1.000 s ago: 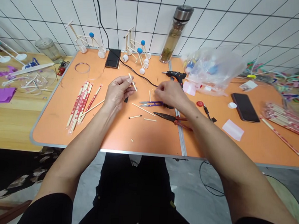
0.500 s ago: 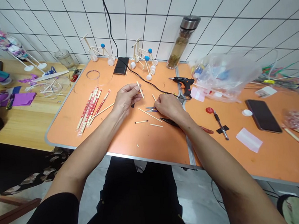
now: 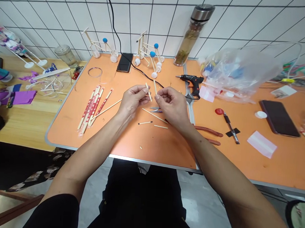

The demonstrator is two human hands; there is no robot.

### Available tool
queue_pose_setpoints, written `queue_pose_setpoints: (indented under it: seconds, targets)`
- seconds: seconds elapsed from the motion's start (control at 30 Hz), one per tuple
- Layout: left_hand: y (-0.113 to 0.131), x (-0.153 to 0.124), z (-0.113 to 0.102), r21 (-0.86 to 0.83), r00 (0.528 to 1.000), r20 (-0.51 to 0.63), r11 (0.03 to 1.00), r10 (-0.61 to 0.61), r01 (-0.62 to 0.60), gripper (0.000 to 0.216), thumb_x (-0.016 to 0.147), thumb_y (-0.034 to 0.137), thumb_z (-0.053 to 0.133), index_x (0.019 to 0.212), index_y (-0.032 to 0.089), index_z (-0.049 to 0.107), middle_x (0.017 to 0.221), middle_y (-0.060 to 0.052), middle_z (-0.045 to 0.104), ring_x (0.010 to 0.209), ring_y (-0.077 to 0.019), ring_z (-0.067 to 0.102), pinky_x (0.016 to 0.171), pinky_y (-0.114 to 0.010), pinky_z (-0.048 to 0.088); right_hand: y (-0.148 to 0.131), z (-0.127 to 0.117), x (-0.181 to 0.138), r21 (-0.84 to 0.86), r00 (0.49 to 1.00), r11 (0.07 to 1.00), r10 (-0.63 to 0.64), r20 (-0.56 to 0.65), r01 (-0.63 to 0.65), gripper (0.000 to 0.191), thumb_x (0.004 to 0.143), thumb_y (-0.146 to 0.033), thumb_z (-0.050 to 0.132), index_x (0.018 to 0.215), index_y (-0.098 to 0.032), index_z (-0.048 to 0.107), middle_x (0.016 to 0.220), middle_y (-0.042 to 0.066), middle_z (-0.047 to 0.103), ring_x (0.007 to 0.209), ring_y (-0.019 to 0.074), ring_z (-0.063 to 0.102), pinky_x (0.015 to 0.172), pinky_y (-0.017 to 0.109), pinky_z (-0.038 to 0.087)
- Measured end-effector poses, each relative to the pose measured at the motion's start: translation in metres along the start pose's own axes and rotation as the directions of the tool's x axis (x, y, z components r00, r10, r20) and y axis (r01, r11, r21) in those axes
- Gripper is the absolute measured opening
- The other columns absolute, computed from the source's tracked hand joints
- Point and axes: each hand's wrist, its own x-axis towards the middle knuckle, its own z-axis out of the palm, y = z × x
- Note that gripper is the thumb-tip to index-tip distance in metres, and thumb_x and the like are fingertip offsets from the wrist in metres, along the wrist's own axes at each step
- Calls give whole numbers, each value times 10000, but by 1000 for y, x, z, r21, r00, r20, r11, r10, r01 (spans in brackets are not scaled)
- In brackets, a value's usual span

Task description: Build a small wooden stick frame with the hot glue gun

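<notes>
head view: the right fingers (image 3: 161,99) have picked up and pinch a thin stick (image 3: 155,86), just beside the short stick (image 3: 149,93) held in the left fingers (image 3: 142,92), so both pieces seem at hand.

There are two held sticks (image 3: 155,86), one glue gun (image 3: 192,82).

Only a narrow gap parts the left stick (image 3: 149,92) in the left hand (image 3: 132,98) from the right stick (image 3: 154,87) in the right hand (image 3: 173,104). A low path runs along the front of the orange table (image 3: 126,141), past one tiny offcut (image 3: 140,147). Scissors (image 3: 156,110) and pliers (image 3: 209,131) crowd the space under the right hand and forearm; wrapped chopsticks (image 3: 92,107) obstruct the left. Behind, a black cable (image 3: 142,73) crosses, backed by stick models (image 3: 152,54) and a tall bottle (image 3: 184,47).
</notes>
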Motion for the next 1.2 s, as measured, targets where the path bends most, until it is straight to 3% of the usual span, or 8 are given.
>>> queue_pose_setpoints:
  seconds: [0.33,0.6,0.97,1.2]
  targets:
    - [-2,-4,4,25,999,24,999,31,-31,245,811,319,981,920,194,800,789,29,764,634,-75,709,635,-179,579,2,0,0,71,999,997,42,14,-42,110,885,-330,737,867,-222,726,774,-2,730,665,159,608,653,321,479]
    - [-1,-5,6,63,1000,2,998,13,-13,276,800,332,988,893,195,767,777,35,756,636,-77,707,666,-188,589,7,3,0,127,998,991,43,49,-49,234,886,-444,821,894,-223,745,829,19,752,720,173,637,677,320,512]
    - [-1,-6,6,68,1000,-7,998,8,-7,265,802,333,988,891,202,776,772,28,762,635,-81,711,653,-187,575,4,3,0,90,995,993,76,68,-82,221,882,-452,773,895,-234,745,839,32,746,740,189,637,640,320,491]
    - [-2,-5,5,60,1000,0,998,15,-15,275,803,343,987,900,197,776,780,30,765,634,-79,711,658,-188,578,4,4,-1,112,997,992,59,51,-65,141,876,-364,763,891,-224,754,823,19,747,705,175,632,687,337,512]
